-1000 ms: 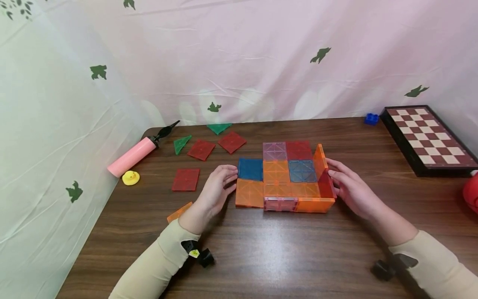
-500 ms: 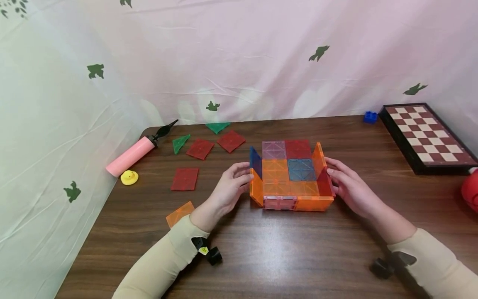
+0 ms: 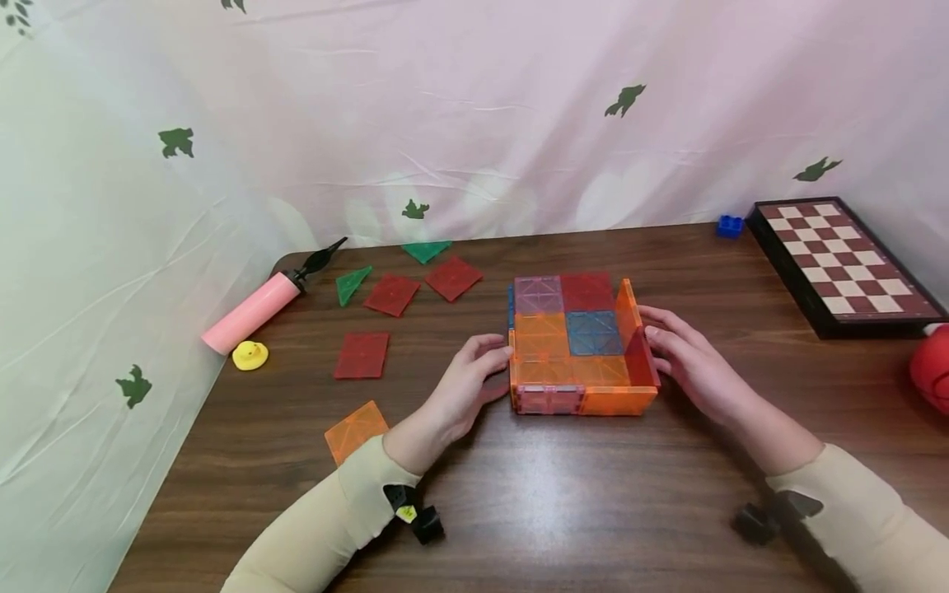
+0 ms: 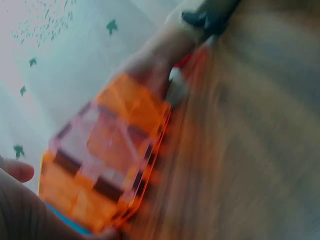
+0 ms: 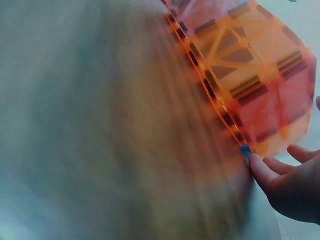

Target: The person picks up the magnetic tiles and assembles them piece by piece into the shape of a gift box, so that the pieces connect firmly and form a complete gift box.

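An open box of translucent magnetic tiles stands on the table. Its floor holds orange, purple, red and blue tiles (image 3: 595, 333). A pink tile (image 3: 550, 399) and an orange tile (image 3: 619, 400) form the front wall; a red tile (image 3: 642, 359) and an orange one make the right wall. On the left, a blue tile (image 3: 511, 306) and an orange tile stand upright. My left hand (image 3: 463, 391) touches that left wall with its fingertips, thumb uppermost. At the right wall, my right hand (image 3: 693, 366) rests its extended fingers on the outside; the right wrist view shows its fingers (image 5: 262, 170) beside the red tile.
Left of the box lie red tiles (image 3: 362, 356), green triangles (image 3: 352, 286) and an orange tile (image 3: 356, 430). Farther left are a pink pump (image 3: 252, 311) and a yellow duck (image 3: 250, 355). A chessboard (image 3: 845, 263), blue brick (image 3: 730, 226) and red object (image 3: 932, 366) sit at right.
The blue and orange tiles on the left swung up from flat to upright against the box as my left hand moved right. My right hand stayed at the right wall.
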Demonstrator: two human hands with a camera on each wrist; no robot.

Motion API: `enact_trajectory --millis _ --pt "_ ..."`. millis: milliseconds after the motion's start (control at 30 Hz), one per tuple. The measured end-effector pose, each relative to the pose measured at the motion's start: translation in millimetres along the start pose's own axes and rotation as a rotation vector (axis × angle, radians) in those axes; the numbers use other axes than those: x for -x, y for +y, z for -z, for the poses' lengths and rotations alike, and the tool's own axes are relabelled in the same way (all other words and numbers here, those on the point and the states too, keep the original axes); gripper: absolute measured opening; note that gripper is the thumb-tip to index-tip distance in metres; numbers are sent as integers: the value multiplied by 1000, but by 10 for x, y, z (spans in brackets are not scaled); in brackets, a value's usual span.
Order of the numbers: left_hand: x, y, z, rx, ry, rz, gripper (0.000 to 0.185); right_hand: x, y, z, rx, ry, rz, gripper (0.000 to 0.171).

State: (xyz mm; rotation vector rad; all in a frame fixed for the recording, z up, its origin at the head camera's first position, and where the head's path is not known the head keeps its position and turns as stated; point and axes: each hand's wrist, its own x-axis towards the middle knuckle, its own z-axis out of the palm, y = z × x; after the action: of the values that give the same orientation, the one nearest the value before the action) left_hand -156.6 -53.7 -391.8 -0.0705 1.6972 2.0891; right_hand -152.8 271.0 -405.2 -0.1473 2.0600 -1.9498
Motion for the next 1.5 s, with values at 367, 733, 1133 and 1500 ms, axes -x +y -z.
enact_trajectory --millis 367,733,1133,1500 --pt "269 -127 -138 97 -62 21 59 -403 -13 154 -65 -47 49 57" --pt "207 -87 -64 32 13 -37 50 -364 1 198 -117 -102 122 46" --pt "-126 67 296 145 207 -186 37 -57 -60 304 61 -318 66 50" --pt "-175 -9 279 168 296 -222 50 -160 -83 354 230 -136 82 51"
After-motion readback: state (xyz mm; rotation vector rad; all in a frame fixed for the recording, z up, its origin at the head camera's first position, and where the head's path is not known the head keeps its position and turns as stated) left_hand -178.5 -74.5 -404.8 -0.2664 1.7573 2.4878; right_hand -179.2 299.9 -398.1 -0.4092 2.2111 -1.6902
